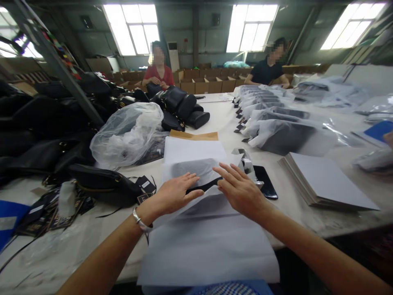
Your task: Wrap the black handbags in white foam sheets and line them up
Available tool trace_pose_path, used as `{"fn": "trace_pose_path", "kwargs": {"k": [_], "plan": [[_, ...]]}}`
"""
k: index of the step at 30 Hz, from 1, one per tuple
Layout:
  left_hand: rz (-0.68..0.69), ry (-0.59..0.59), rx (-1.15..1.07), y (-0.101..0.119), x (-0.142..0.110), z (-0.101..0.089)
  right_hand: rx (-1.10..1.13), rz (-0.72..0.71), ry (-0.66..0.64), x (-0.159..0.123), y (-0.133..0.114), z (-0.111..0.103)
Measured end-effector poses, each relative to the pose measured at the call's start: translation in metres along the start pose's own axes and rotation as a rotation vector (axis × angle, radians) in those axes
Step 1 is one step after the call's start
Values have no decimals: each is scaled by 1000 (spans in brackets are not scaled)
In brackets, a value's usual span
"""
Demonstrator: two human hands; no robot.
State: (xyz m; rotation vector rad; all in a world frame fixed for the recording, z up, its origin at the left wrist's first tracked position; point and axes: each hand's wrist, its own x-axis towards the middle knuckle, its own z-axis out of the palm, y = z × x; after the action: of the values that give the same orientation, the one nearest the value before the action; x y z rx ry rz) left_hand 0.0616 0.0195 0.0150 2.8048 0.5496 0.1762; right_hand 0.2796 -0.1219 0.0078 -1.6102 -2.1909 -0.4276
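A dark bag (204, 187) lies on the table in front of me, mostly covered by thin white tissue paper (193, 168). My left hand (178, 192) rests flat on the left side of the paper, fingers stretched out and thumb apart. On the right side, my right hand (241, 188) touches the paper with its fingers extended. Between my hands a black strip of the bag shows where the paper parts. A loose sheet of the paper (208, 254) hangs over the near table edge toward me. The bag's full shape is hidden.
Black bags (181, 102) are heaped at the back and left. A clear plastic bag (129, 131), a phone (265, 182), a tape dispenser (247, 164) and a stack of white boards (331, 180) surround the paper. Wrapped bags (282, 131) line the right. Two people (158, 76) work across the table.
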Motion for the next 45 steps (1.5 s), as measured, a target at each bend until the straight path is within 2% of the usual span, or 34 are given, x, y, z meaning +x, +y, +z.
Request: {"fn": "trace_pose_path", "kwargs": {"k": [3,6,9,12,18,26,32,34,37,42,45], "plan": [[19,-47,-60,-2,6,-16,8,-18,-41,20,22,7],[10,-139,-198,-5,12,-38,41,5,-139,34,39,17],[-31,-213,-315,-6,18,-58,-20,69,-247,45,45,21],[-45,-273,-284,-4,22,-64,-90,106,-269,52,46,21],[-170,-71,109,1,26,-40,-108,136,-230,53,50,32],[-282,30,191,-13,26,-16,-38,242,-227,54,58,43],[-299,74,179,-18,26,-9,351,322,-315,59,75,25],[-297,84,164,-19,25,-8,467,302,-396,57,81,14],[-293,96,146,-20,24,-6,520,237,-473,50,82,-2],[-271,105,114,-24,23,-7,556,178,-275,36,75,-3],[-252,103,100,-26,21,-9,600,238,-269,28,77,6]]}}
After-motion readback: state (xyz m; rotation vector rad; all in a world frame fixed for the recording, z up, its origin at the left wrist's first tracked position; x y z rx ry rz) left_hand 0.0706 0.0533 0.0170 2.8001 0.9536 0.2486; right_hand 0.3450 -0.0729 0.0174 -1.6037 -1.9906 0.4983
